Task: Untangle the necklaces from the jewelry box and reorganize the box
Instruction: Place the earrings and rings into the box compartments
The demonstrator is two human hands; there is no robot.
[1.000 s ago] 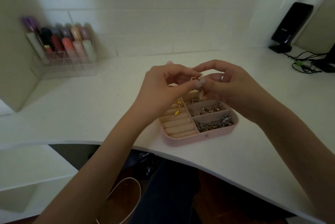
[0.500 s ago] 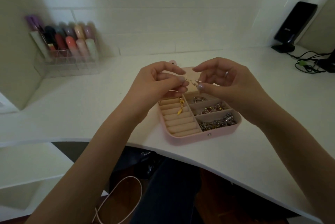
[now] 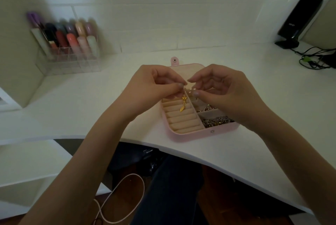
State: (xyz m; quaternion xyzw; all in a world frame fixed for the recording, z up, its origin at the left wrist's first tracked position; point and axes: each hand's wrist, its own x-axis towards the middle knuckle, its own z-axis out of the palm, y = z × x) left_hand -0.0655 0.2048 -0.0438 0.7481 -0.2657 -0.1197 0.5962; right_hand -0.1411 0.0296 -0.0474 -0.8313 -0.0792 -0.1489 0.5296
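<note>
Both hands up over the open pink box point(image 3: 189, 134), which sits on the white desk point(image 3: 127, 82) near its front edge, lid point(image 3: 185, 69) laid flat behind it. Left hand point(image 3: 154, 88) has fingers curled, thumb and forefinger pinching a thin gold necklace point(image 3: 184, 100); a small gold flower and leaf pendant point(image 3: 182, 109) hangs from it, dangling over the ring rolls point(image 3: 181, 119) in the box's left half. Right hand point(image 3: 223, 90) also curled, fingertips point(image 3: 196, 94) pinching the same fine chain just beside the left hand's pinch, the two hands almost touching. The chain between them is too thin to trace clearly. Right half of the box has small compartments; two hold a tangle of silvery jewelry point(image 3: 216, 122), partly hidden under the right wrist.

Back left of the desk, against the wall, a clear organizer point(image 3: 72, 61) with lipsticks point(image 3: 71, 35) standing in it, blurred. Back right, a black speaker point(image 3: 298, 22) on a stand and some black cables point(image 3: 316, 59). Below the desk edge, dark trousers point(image 3: 171, 188) and a pale cord loop point(image 3: 123, 199) on the floor
</note>
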